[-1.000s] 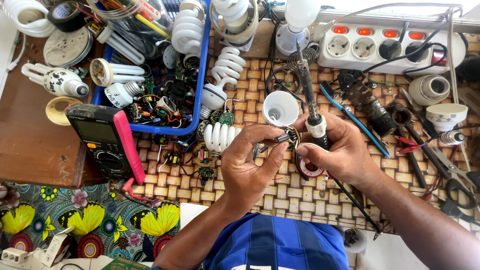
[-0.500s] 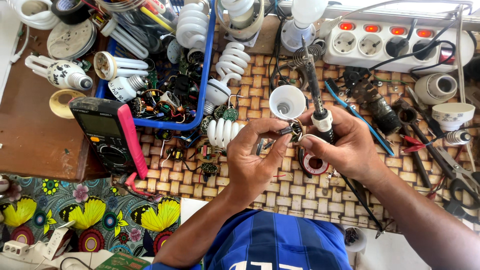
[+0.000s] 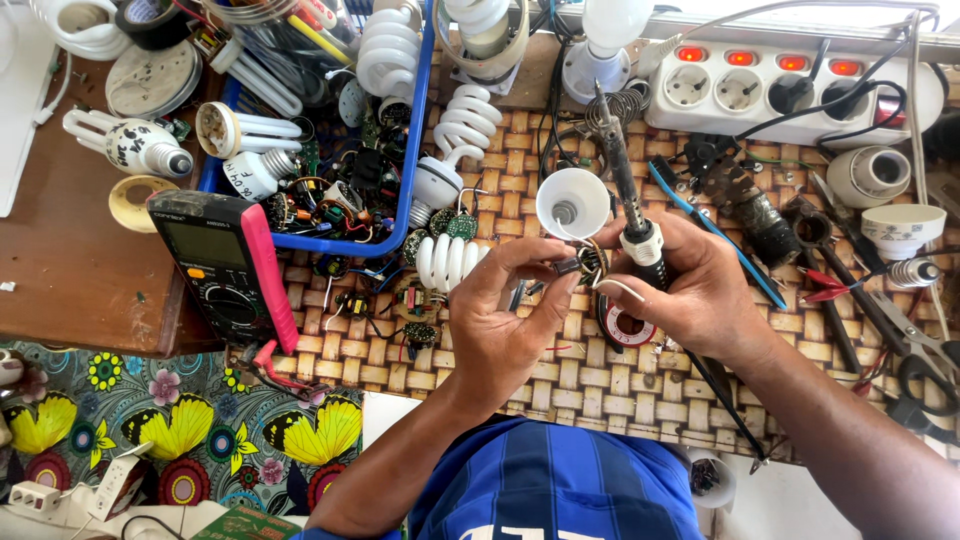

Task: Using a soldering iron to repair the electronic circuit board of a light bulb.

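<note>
My left hand (image 3: 510,315) pinches a small round circuit board (image 3: 588,263) with coils and wires, held over the woven mat (image 3: 560,375). My right hand (image 3: 690,290) also touches that board and grips a soldering iron (image 3: 628,190) whose tip points away from me. A white wire (image 3: 625,288) curls out below the board. A white lamp base cup (image 3: 572,203) lies just beyond my fingers. A small solder tin (image 3: 625,328) sits under my right hand.
A blue tray (image 3: 415,150) of spiral lamps and electronic parts stands at the left. A black and pink multimeter (image 3: 230,265) lies next to it. A white power strip (image 3: 790,90) with lit red switches is at the back right. Pliers, scissors and lamp bases lie at the right.
Both hands with the board and iron have stayed together; the view has shifted slightly. My left fingers have closed a little more on the board.
</note>
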